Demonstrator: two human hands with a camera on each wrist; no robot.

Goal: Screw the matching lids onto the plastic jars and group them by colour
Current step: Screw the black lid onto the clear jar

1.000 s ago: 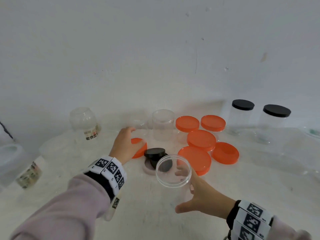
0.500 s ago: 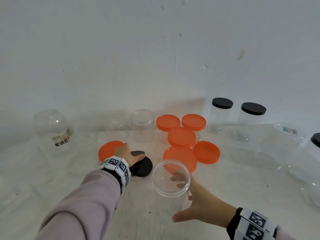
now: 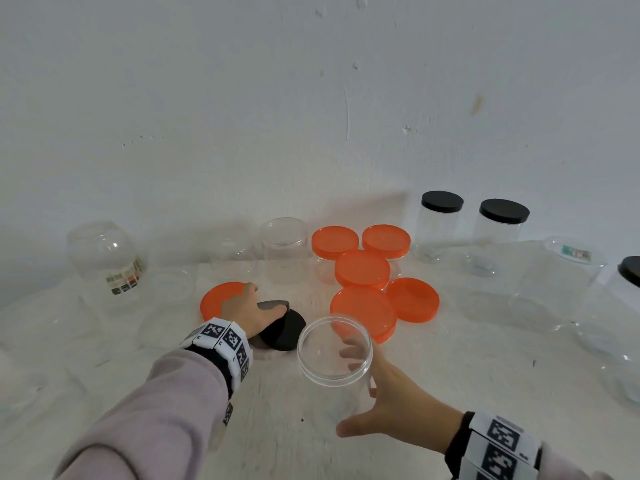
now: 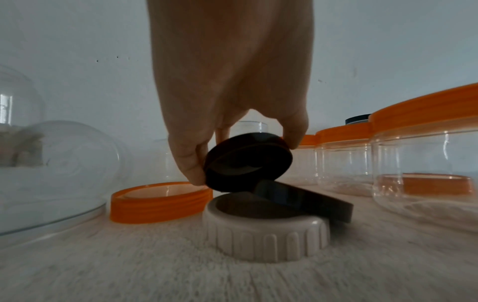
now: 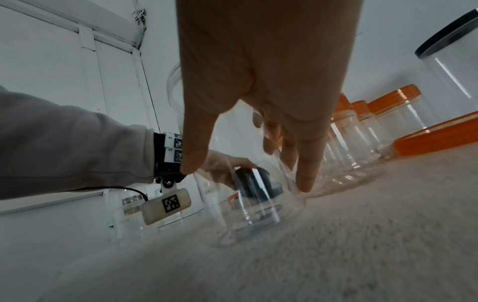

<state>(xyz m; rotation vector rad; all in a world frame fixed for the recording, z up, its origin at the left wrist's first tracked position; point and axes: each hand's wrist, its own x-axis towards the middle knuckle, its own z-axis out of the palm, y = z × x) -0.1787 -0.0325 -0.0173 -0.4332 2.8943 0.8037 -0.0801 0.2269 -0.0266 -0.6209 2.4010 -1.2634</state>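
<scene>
The left hand (image 4: 232, 85) pinches a small round black plastic lid (image 4: 248, 161) between thumb and fingertips, holding it tilted just above a pale ribbed plastic lid (image 4: 266, 230) that lies open side up on the white desk (image 3: 450, 368). A second black plastic lid (image 4: 308, 201) leans on the pale lid's rim. Just left of them, an orange plastic lid (image 4: 160, 202) lies upturned on the desk.

The right hand (image 3: 391, 407) holds an open clear plastic jar (image 3: 334, 351) that stands upright on the desk near the person, thumb on the near side and fingers curved round the far wall, visible through the plastic.

Beyond the jar, five clear jars with orange lids (image 3: 362, 271) stand close together. Right of them, by the wall, stand two taller clear jars with black lids (image 3: 504, 211). Another uncapped clear jar (image 3: 284, 247) stands left of the orange group, and a rounded clear jar with a printed label (image 3: 104, 261) stands upside down at far left.
</scene>
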